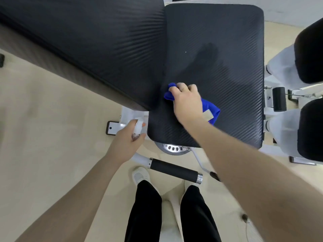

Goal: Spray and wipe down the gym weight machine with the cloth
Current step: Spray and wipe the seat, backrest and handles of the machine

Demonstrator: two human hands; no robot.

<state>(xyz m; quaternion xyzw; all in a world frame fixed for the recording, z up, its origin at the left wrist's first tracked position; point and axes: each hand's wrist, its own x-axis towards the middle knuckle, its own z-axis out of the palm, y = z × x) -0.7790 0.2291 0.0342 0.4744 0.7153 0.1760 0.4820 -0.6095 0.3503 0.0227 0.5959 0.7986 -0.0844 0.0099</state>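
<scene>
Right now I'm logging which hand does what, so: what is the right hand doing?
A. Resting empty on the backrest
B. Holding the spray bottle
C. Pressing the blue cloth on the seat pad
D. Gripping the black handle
C: the right hand presses the blue cloth onto the seat pad, while the left hand holds the spray bottle.

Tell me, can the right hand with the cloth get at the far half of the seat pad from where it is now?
Probably yes. The right hand presses the blue cloth on the seat pad near the backrest pad. Nothing lies on the pad beyond it, and the arm is not yet fully stretched.
</scene>
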